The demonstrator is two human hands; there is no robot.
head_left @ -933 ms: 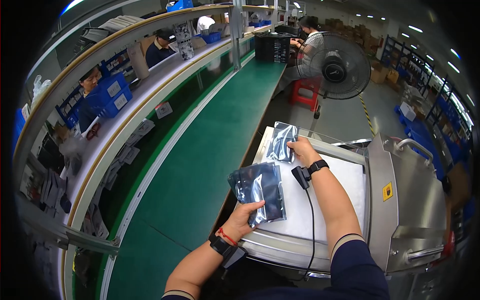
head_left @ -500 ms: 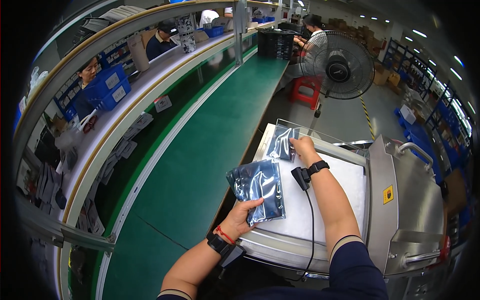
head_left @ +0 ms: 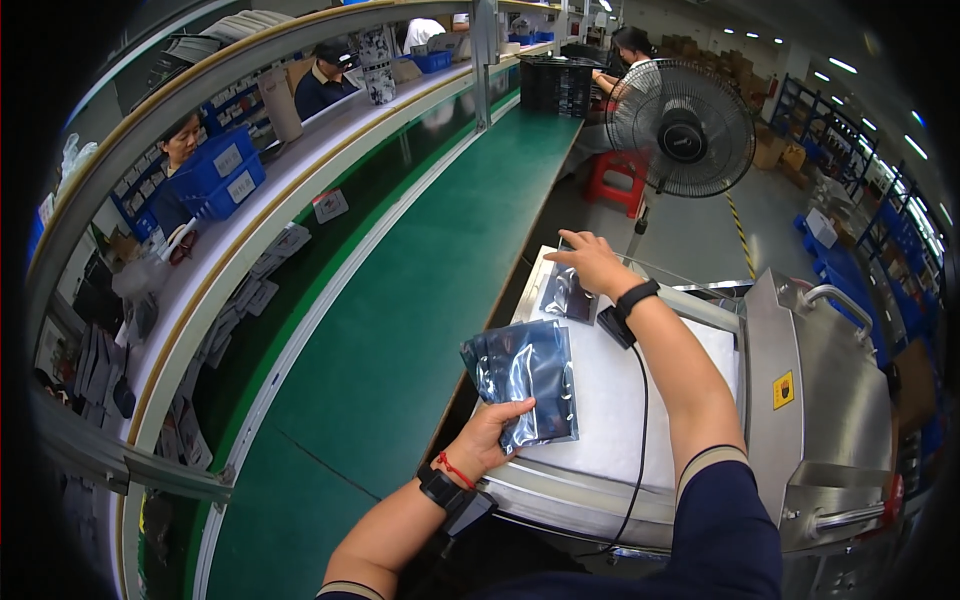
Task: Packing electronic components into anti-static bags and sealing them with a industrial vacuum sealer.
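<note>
My left hand (head_left: 488, 432) grips several shiny grey-blue antistatic bags (head_left: 525, 375), fanned slightly, with the thumb across the front one. They are held over the near left part of the white bed (head_left: 640, 400) of a steel machine. Another antistatic bag (head_left: 570, 298) lies at the far left corner of that bed. Over the upper end of this bag is my right hand (head_left: 592, 262), its fingers stretched out and apart; whether the fingertips touch the bag cannot be made out. Both wrists wear black straps, and a cable hangs from the right one.
The machine's steel lid (head_left: 830, 390) stands raised on the right. A long green workbench (head_left: 400, 330) runs along the left, below a shelf with blue bins (head_left: 215, 175). A pedestal fan (head_left: 683, 135) and a red stool (head_left: 615, 183) stand ahead. Other people sit farther off.
My right hand has let go of the bag's right edge and moved up and left over its upper end, fingers spreading. My left hand still holds its stack, nearly unmoved.
</note>
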